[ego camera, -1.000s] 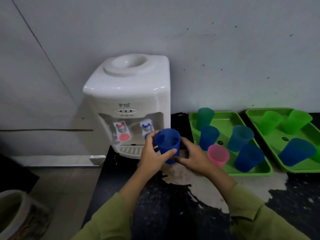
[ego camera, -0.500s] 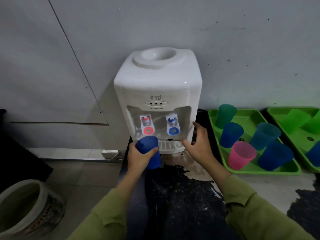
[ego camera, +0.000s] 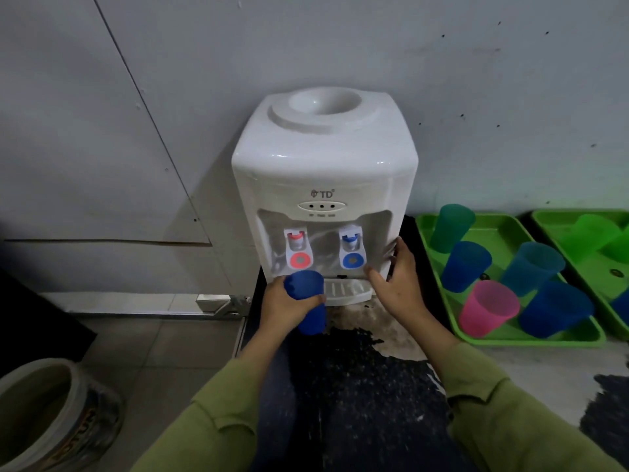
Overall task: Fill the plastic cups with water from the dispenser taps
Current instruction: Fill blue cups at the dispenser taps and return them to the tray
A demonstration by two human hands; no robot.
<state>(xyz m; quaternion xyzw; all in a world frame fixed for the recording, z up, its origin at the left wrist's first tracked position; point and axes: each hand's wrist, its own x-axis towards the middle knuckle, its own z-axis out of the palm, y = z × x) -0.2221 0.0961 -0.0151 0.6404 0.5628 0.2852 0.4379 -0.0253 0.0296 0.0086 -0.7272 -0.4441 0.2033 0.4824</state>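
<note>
A white water dispenser (ego camera: 323,172) stands on the dark counter against the wall. It has a red tap (ego camera: 299,250) on the left and a blue tap (ego camera: 352,250) on the right, over a drip tray (ego camera: 347,291). My left hand (ego camera: 282,306) grips a blue plastic cup (ego camera: 306,303), held just below and in front of the red tap. My right hand (ego camera: 401,281) rests with straight fingers against the dispenser's lower right corner, its thumb near the drip tray.
A green tray (ego camera: 531,338) to the right carries several cups in teal, blue and pink. A second green tray (ego camera: 558,223) lies further right with green cups. A bucket (ego camera: 51,413) sits on the tiled floor at lower left. The counter (ego camera: 357,386) is worn and patchy.
My right hand let go of the blue cup and moved to the dispenser's right side. My left hand carried the cup left, under the red tap.
</note>
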